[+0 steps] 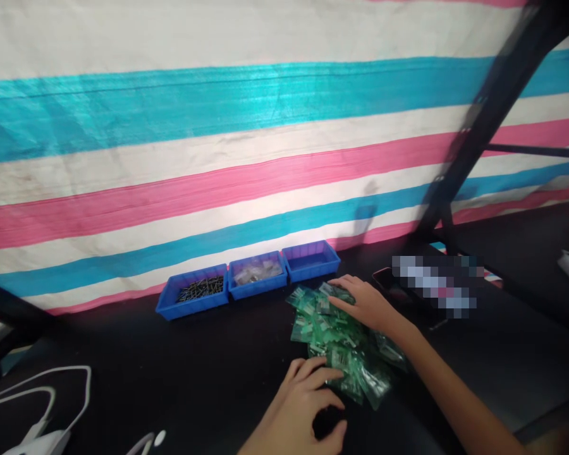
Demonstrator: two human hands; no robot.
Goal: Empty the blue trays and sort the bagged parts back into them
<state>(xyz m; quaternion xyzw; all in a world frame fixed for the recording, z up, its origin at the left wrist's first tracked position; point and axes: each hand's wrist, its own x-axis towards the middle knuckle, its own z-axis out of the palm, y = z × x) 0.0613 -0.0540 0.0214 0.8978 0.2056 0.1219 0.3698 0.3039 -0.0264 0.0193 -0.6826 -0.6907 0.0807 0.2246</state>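
Laid flat on the far side of a pile of green packets (334, 341) with the right hand (363, 302), palm down, fingers stretched out and close together, pinching nothing. Touching the near edge of the same pile with the left hand (298, 404), fingers loosely bent and a little spread, thumb curled low toward the table, gripping nothing either. Heaped between both hands on a black table (171, 360), right of middle. Further back, in a row against a striped sheet (218, 158) of white, blue and pink: a left tray (189, 308) with dark pins (201, 287), a middle tray (258, 291) with small clear bags (256, 272), a right tray (313, 259) showing its blue floor. At lower left, a white cable (52, 392) looped on the table. Off to the right, a slanting black frame bar (478, 126).
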